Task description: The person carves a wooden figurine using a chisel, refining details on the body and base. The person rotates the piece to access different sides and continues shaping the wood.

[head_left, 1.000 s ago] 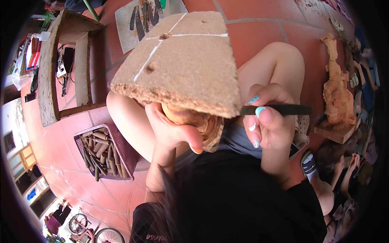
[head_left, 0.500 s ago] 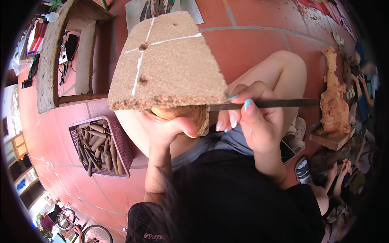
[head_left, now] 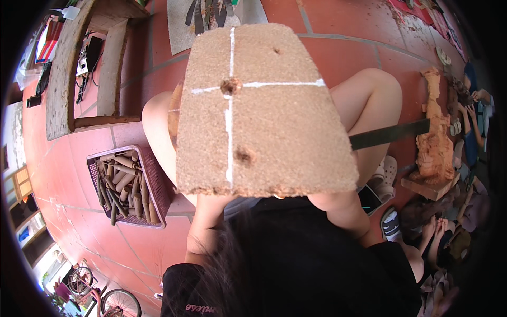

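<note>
Head view: red tiled floor (head_left: 348,50) all around. Next in size, a rough brown board (head_left: 285,137), raised at near centre, broad face up, marked with a white cross (head_left: 228,124). Far left, a worn wooden frame (head_left: 62,90); nearer on the left, a purple basket (head_left: 161,187) full of brown and dark handle-like pieces (head_left: 124,182). Well to the right, a carved wooden figure (head_left: 434,150). At the board's near edge, left forearm (head_left: 203,232) and right forearm (head_left: 346,219), both hands hidden beneath; cannot tell whether wide, narrow or closed on anything. Jutting right from behind the board, a flat dark strip (head_left: 391,134), probably a file, near end out of sight. At the board's left edge, a sliver of smooth golden wood (head_left: 173,116), mostly covered. Smallest, a few pitted holes (head_left: 244,156). Step in hand, by judgement: propping the board while working its hidden side with the strip. For the next move: steady support from the left, controlled strokes from the right, fingertips well clear.
</note>
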Available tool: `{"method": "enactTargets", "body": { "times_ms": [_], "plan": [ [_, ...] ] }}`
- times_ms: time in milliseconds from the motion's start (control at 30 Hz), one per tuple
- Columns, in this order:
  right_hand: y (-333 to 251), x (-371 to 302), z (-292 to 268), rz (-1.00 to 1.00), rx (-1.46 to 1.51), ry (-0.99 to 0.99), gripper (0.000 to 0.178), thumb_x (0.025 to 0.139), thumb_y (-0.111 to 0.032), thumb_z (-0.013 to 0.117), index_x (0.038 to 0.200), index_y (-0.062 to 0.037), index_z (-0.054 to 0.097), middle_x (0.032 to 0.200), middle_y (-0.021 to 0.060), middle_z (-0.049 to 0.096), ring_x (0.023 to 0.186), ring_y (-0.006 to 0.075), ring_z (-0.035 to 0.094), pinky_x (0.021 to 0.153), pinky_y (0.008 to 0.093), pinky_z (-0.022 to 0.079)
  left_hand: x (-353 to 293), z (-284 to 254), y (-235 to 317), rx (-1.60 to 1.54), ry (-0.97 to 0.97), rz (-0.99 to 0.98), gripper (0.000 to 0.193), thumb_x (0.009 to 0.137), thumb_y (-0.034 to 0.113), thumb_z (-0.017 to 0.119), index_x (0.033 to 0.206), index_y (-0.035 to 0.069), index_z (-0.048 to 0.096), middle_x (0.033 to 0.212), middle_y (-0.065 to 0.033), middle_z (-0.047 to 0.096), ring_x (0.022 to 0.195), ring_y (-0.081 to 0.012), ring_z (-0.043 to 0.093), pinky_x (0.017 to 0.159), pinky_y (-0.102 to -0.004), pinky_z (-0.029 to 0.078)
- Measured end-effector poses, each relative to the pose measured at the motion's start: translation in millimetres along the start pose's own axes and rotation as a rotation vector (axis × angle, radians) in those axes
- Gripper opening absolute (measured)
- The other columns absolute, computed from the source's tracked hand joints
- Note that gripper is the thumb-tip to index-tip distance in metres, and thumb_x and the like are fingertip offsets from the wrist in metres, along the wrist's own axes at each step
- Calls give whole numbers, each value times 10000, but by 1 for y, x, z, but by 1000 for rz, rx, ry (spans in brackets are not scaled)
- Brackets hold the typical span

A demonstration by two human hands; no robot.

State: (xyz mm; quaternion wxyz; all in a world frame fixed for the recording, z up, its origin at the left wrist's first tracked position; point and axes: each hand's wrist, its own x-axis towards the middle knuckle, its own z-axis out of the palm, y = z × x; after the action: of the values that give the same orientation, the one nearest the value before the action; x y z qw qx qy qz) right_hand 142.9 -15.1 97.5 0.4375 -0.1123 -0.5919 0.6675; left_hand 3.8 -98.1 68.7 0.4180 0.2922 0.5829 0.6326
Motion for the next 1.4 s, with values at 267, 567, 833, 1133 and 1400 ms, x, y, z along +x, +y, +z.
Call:
{"method": "enactTargets", "body": {
  "times_ms": [267, 567, 833, 1133, 1400],
  "plan": [
    [-2, -2, -1, -42, -23, -27, 149, 917, -27, 599, 796, -1, 516, 1239, 246, 510, 1151, 266, 539, 1017, 416, 413, 7, 2, -12, -77, -2, 56, 1213, 411, 732, 765, 1272, -56, 436, 1147, -148, 585, 1032, -220, 608, 877, -341, 527],
    [5, 0, -4, -39, -30, -35, 129, 913, -23, 603, 809, 6, 532, 1255, 249, 502, 1157, 281, 539, 1011, 415, 417, 7, 0, -15, -98, 2, 70, 1198, 428, 737, 752, 1268, -59, 439, 1144, -148, 587, 1027, -219, 609, 873, -341, 529],
    [5, 2, -8, -15, -33, -17, 112, 910, -19, 607, 821, 13, 547, 1269, 251, 495, 1162, 294, 539, 1005, 413, 420, 3, 1, -11, -73, 9, 58, 1186, 443, 741, 740, 1264, -61, 441, 1140, -149, 588, 1022, -219, 610, 870, -341, 530],
    [15, 1, -11, -47, -49, -38, 93, 906, -14, 611, 834, 20, 563, 1285, 254, 487, 1167, 309, 539, 998, 412, 424, 8, -2, -18, -114, -3, 79, 1173, 460, 746, 726, 1260, -63, 443, 1137, -150, 589, 1017, -219, 612, 866, -340, 531],
    [-2, 1, -10, 5, -26, -47, 85, 910, -17, 602, 843, 21, 567, 1273, 250, 507, 1159, 288, 544, 984, 410, 428, 15, -2, -17, -170, -17, 115, 1161, 475, 751, 714, 1256, -66, 446, 1134, -151, 590, 1012, -219, 613, 862, -340, 533]
  ]
}}
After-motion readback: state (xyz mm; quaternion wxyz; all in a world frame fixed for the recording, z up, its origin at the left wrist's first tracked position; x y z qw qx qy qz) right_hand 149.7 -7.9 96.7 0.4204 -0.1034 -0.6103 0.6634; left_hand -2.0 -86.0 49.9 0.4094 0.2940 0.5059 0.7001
